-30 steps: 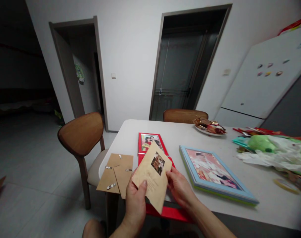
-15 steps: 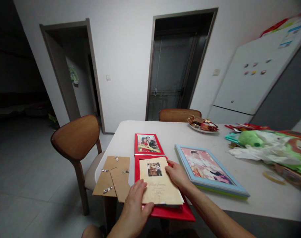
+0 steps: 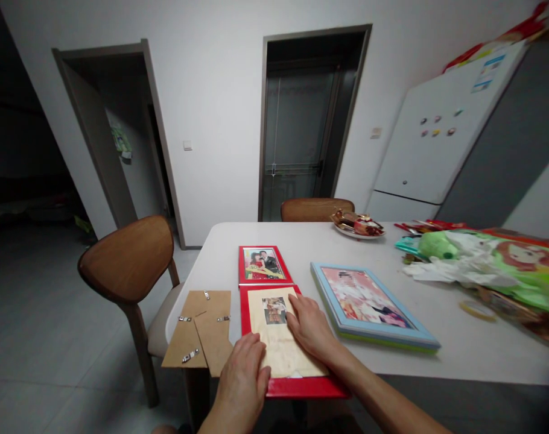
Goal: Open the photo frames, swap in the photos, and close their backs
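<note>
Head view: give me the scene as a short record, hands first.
left hand: on left edge of cream sheet
right hand: on right side of that sheet
sheet: lies in lower red frame, small photo printed near top
beyond: upper red frame, couple's picture in it
left: brown boards, metal clips
right: blue frame, pink picture
far side: plate, items on it

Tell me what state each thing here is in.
Cream sheet: flat in lower red frame.
Left hand: open, on sheet.
Right hand: open, on sheet.
Upper red frame: flat, picture up.
Blue frame: flat, picture up.
Brown backing: flat, clips up.
Tape roll: flat.
Fridge: shut.
</note>
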The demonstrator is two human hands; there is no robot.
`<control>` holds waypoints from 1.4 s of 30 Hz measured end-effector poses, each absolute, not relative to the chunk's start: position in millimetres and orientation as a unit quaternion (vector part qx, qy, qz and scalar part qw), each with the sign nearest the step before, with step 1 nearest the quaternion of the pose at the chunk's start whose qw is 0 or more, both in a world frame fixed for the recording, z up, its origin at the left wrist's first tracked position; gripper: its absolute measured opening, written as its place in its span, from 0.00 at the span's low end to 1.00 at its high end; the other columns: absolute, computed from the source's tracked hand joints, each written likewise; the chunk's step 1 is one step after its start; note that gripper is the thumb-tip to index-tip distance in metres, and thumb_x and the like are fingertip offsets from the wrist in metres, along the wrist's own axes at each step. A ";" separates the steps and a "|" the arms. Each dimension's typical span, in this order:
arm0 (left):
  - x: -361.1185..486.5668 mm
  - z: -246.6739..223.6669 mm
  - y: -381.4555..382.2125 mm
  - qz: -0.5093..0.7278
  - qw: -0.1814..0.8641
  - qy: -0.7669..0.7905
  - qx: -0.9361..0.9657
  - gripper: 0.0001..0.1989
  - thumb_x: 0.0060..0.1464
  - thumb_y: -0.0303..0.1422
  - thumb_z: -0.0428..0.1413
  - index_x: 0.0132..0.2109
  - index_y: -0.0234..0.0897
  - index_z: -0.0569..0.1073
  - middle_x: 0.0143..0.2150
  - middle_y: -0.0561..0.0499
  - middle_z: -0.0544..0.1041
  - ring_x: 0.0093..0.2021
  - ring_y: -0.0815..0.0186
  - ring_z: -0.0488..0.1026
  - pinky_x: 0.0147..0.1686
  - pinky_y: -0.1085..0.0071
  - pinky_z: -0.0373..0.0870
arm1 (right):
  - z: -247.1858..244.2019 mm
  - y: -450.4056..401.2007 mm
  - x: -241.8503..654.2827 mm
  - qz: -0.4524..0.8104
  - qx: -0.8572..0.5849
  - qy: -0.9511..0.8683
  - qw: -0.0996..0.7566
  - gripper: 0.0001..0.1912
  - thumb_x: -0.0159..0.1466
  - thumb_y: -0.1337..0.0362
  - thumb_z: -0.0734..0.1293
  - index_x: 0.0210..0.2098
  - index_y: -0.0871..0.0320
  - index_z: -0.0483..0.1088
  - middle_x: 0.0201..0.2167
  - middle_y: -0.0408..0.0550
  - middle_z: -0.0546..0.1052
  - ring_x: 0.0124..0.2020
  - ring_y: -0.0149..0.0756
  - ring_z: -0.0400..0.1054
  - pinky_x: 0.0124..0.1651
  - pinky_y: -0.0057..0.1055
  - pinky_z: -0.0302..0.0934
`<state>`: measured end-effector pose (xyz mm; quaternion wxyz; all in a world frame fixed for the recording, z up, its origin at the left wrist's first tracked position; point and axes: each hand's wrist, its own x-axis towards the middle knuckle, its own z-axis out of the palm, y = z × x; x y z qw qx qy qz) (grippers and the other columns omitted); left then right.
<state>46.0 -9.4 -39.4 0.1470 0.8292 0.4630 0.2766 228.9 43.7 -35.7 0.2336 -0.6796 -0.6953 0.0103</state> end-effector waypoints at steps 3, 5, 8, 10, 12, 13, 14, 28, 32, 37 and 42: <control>46.2 -39.9 -11.5 0.271 0.149 0.462 0.831 0.17 0.46 0.23 0.47 0.45 0.30 0.68 0.50 0.39 0.67 0.52 0.58 0.62 0.51 0.58 0.61 | -40.0 44.0 227.9 -0.004 -0.683 -0.700 0.208 0.19 0.57 0.63 0.55 0.47 0.61 0.62 0.48 0.56 0.64 0.50 0.43 0.55 0.48 0.36 0.50; 41.3 -38.6 -13.0 0.271 0.158 0.458 0.832 0.17 0.47 0.24 0.46 0.46 0.32 0.67 0.51 0.40 0.67 0.53 0.60 0.61 0.51 0.59 0.60 | -41.3 43.9 228.2 -0.013 -0.687 -0.700 0.191 0.18 0.57 0.63 0.55 0.46 0.60 0.63 0.51 0.57 0.61 0.52 0.45 0.52 0.48 0.39 0.49; 18.5 -35.4 -12.7 0.267 0.164 0.459 0.831 0.22 0.44 0.26 0.49 0.50 0.35 0.64 0.55 0.42 0.62 0.55 0.60 0.58 0.53 0.60 0.57 | -37.3 41.8 227.5 -0.006 -0.688 -0.703 0.181 0.18 0.56 0.63 0.56 0.45 0.60 0.64 0.54 0.58 0.58 0.54 0.47 0.49 0.49 0.41 0.47; -6.6 -35.1 -9.3 0.247 0.152 0.489 0.823 0.28 0.39 0.25 0.52 0.52 0.36 0.61 0.58 0.43 0.58 0.58 0.58 0.53 0.54 0.58 0.54 | -29.5 38.3 221.8 0.013 -0.676 -0.709 0.203 0.18 0.57 0.62 0.56 0.45 0.59 0.64 0.53 0.57 0.59 0.54 0.46 0.50 0.50 0.41 0.46; -34.8 -39.0 -3.1 0.213 0.130 0.543 0.802 0.33 0.35 0.25 0.54 0.53 0.36 0.60 0.59 0.42 0.56 0.59 0.55 0.50 0.55 0.55 0.50 | -19.1 32.9 208.3 0.047 -0.639 -0.731 0.233 0.18 0.58 0.61 0.55 0.46 0.59 0.63 0.51 0.56 0.62 0.52 0.43 0.53 0.50 0.38 0.46; -48.2 -42.9 0.9 0.196 0.111 0.576 0.786 0.33 0.33 0.25 0.54 0.53 0.36 0.61 0.59 0.41 0.56 0.58 0.53 0.50 0.55 0.52 0.49 | -14.0 29.7 198.4 0.068 -0.614 -0.747 0.246 0.19 0.58 0.61 0.55 0.47 0.59 0.63 0.50 0.55 0.64 0.51 0.42 0.55 0.50 0.36 0.47; -60.1 -48.1 5.2 0.190 0.087 0.612 0.763 0.34 0.33 0.25 0.54 0.53 0.35 0.61 0.58 0.41 0.56 0.58 0.52 0.50 0.54 0.50 0.48 | -9.7 26.4 186.7 0.091 -0.585 -0.765 0.253 0.19 0.58 0.61 0.55 0.47 0.59 0.63 0.48 0.54 0.66 0.49 0.40 0.57 0.49 0.35 0.48; -63.9 -48.1 16.3 0.378 -0.022 0.546 0.747 0.20 0.43 0.28 0.47 0.47 0.35 0.66 0.52 0.42 0.66 0.53 0.57 0.62 0.49 0.58 0.62 | -1.2 8.5 120.6 0.172 -0.496 -0.781 0.339 0.27 0.45 0.64 0.65 0.46 0.53 0.63 0.43 0.50 0.64 0.44 0.41 0.56 0.45 0.37 0.53; -16.3 -35.7 -0.3 0.359 0.027 0.497 0.790 0.21 0.44 0.25 0.47 0.49 0.33 0.64 0.54 0.40 0.64 0.54 0.59 0.60 0.50 0.59 0.61 | 4.6 -9.1 176.2 0.181 -0.492 -0.772 0.360 0.21 0.47 0.69 0.62 0.42 0.55 0.66 0.43 0.50 0.65 0.45 0.38 0.58 0.48 0.36 0.53; 34.7 -39.2 -9.2 0.299 0.098 0.451 0.835 0.21 0.42 0.24 0.52 0.47 0.28 0.66 0.53 0.36 0.65 0.53 0.57 0.61 0.50 0.60 0.62 | -6.5 -22.7 234.2 0.162 -0.543 -0.766 0.304 0.18 0.47 0.70 0.60 0.38 0.56 0.69 0.43 0.51 0.66 0.46 0.38 0.59 0.49 0.36 0.52; 48.2 -44.7 -13.2 0.276 0.088 0.422 0.859 0.15 0.45 0.24 0.51 0.44 0.31 0.69 0.49 0.38 0.69 0.50 0.56 0.65 0.48 0.56 0.63 | -20.7 -20.8 246.0 0.123 -0.569 -0.771 0.259 0.18 0.48 0.68 0.60 0.39 0.55 0.69 0.44 0.51 0.67 0.45 0.40 0.60 0.48 0.36 0.53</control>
